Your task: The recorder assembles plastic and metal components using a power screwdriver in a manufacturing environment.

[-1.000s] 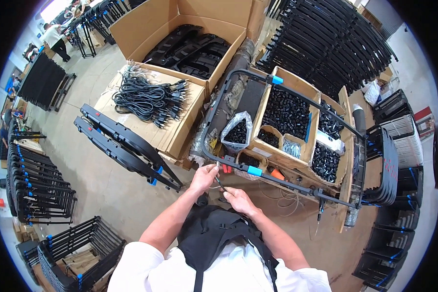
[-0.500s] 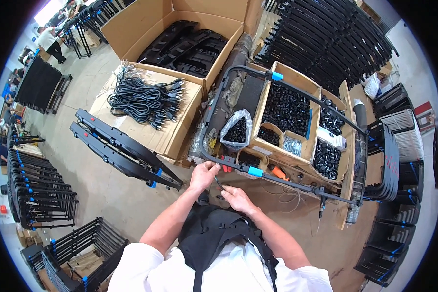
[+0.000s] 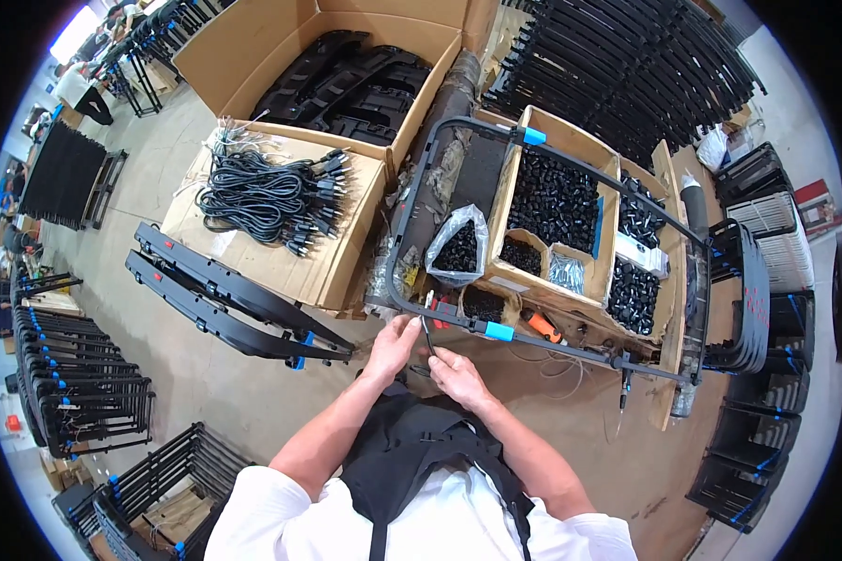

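Observation:
A black tubular frame (image 3: 571,350) with blue clips lies across the parts boxes in front of me. At its near left corner a thin black cable (image 3: 428,337) runs down from the tube. My left hand (image 3: 393,350), fingers pinched, is right beside the tube at the cable's upper end; its fingertips partly hide what they grip. Lower and to the right, my right hand (image 3: 457,376) is closed on the cable's lower part. Red-handled pliers (image 3: 445,310) lie just beyond my fingers, next to a blue clip (image 3: 499,331).
Beyond the tube stand a wooden parts box (image 3: 505,210) of black fittings and a plastic bag (image 3: 458,245). An orange-handled tool (image 3: 541,325) lies close by. To the left, bundled black cables (image 3: 271,196) rest on a carton (image 3: 341,271), beside curved black panels (image 3: 225,290).
My hands have risen slightly toward the tube, and the cable between them now stands more upright. My view has shifted a little.

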`<state>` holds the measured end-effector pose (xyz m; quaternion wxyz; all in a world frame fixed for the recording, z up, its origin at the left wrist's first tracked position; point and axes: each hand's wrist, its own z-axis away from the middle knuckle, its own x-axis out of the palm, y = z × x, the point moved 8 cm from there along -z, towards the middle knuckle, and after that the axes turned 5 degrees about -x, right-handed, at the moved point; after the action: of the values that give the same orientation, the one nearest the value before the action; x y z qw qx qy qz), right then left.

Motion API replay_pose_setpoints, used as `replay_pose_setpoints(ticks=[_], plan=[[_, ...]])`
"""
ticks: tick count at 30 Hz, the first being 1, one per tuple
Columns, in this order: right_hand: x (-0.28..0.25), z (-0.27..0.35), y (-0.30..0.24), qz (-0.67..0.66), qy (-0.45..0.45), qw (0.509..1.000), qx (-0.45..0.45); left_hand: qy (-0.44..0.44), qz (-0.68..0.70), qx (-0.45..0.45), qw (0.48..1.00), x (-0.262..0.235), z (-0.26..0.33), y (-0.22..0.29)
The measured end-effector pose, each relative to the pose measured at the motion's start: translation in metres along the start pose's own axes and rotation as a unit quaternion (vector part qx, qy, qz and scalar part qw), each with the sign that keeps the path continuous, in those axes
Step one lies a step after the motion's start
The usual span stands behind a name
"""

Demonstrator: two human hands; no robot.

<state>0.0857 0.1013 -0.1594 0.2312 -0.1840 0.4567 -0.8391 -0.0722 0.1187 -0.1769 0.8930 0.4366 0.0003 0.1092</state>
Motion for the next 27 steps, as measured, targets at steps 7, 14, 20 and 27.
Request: replay_pose_setpoints(ticks=[7, 14, 20, 27], plan=[[0.019, -0.025, -0.010, -0.152, 0.025, 0.988, 0.015, 0.019, -0.081, 0.005, 0.997, -0.042, 0.037, -0.048], [0.027, -0.040, -0.004, -0.151, 0.108, 0.982, 0.023, -0.209, -0.166, 0.073, 0.961, 0.003, 0.068, -0.043], [0.016, -0.031, -0.062, 0.471, 0.104, 0.873, -0.067, -0.196, -0.193, -0.003, 0.961, -0.019, 0.057, -0.065], [-0.055, -0.064, -0.138, 0.519, 0.133, 0.843, 0.042, -0.163, -0.207, 0.047, 0.964, -0.041, 0.050, -0.070]])
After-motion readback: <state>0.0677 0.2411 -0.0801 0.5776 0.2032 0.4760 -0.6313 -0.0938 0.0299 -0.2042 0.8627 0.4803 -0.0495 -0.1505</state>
